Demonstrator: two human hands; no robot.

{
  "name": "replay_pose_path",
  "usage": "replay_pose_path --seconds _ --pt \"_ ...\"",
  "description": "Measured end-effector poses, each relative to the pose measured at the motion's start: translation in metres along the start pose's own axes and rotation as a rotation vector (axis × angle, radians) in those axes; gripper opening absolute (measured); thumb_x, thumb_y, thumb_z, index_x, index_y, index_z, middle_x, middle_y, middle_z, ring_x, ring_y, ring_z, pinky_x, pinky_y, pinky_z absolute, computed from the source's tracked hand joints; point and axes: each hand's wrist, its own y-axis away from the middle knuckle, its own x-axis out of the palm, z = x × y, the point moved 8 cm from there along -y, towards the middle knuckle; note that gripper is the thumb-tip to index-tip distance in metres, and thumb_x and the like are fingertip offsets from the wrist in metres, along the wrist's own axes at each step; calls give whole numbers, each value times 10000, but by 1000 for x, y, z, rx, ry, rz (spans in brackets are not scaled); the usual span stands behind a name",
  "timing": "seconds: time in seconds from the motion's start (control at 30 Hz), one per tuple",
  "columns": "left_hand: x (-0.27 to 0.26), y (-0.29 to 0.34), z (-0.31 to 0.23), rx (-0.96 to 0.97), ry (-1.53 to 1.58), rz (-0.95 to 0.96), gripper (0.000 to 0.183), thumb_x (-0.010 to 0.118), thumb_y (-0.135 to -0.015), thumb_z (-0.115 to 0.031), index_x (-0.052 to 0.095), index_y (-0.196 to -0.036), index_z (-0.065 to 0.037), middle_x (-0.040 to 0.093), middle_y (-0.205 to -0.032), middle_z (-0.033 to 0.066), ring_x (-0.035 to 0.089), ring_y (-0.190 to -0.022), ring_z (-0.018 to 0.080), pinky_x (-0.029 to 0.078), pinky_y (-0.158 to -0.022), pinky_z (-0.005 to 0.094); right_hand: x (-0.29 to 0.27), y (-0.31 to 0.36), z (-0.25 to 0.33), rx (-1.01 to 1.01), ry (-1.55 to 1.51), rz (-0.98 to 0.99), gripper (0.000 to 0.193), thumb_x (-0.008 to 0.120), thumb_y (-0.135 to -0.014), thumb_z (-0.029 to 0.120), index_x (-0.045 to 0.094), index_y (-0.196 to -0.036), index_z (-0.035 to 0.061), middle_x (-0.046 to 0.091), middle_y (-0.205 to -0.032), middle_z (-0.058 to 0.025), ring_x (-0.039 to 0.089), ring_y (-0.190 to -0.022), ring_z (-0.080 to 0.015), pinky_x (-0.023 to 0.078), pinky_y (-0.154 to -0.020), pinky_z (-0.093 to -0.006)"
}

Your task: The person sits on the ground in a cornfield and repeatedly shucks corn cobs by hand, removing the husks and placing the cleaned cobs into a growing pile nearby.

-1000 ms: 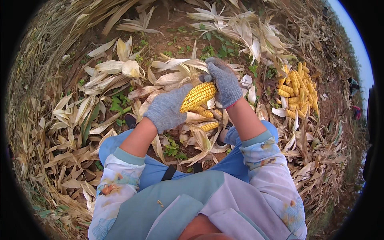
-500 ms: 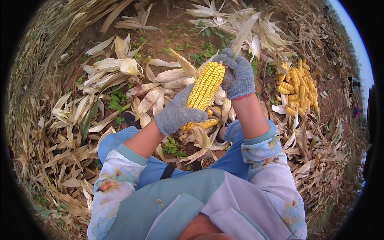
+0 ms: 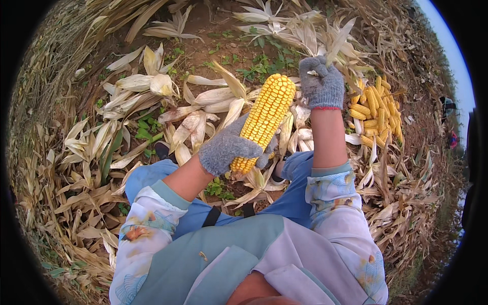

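Observation:
A bare yellow ear of corn [image 3: 268,108] stands tilted in my left hand [image 3: 230,146], whose gloved fingers wrap round its lower part. Its upper end leans right, toward my right hand [image 3: 322,84], but the two are apart. My right hand, in a grey knit glove with a red cuff edge, is closed on a pale dry corn husk [image 3: 341,40] that sticks up beyond the fist. Below the left hand, the held ear and glove mostly hide other yellow corn between my feet.
A pile of husked corn ears [image 3: 376,112] lies on the ground to the right. Loose husks [image 3: 145,84] and dry stalks cover the soil around me, with small green weeds [image 3: 264,66] ahead. My blue-trousered legs [image 3: 152,180] are bent on either side.
My right hand has moved up and right, away from the ear, with the husk in it. The ear has come free of that hand and stays in my left hand.

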Motion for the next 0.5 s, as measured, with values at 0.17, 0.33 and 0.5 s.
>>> replay_pose_path --seconds 0.17,0.33,0.5 --pt "-7 27 -30 118 -55 -25 826 836 -651 -271 474 -1327 36 635 -927 136 660 -673 210 559 -574 315 -10 -7 83 -415 222 -115 125 503 -991 45 560 -1101 27 562 -846 -28 505 -555 -125 579 -677 -359" --pt "-44 19 -49 242 74 -186 588 720 -816 -247 487 -1284 22 639 -931 122 675 -702 191 580 -603 292 -2 12 -34 9 1160 151 307 589 -970 155 596 -1267 81 659 -1031 -85 647 -843 -177 554 -804 -317" --pt "-69 18 -63 263 13 -363 454 698 -861 -189 521 -1236 -2 640 -934 106 675 -698 178 600 -606 282 24 50 -106 -200 1937 614 270 563 -961 229 707 -1052 20 698 -993 -126 655 -942 -218 512 -854 -381"
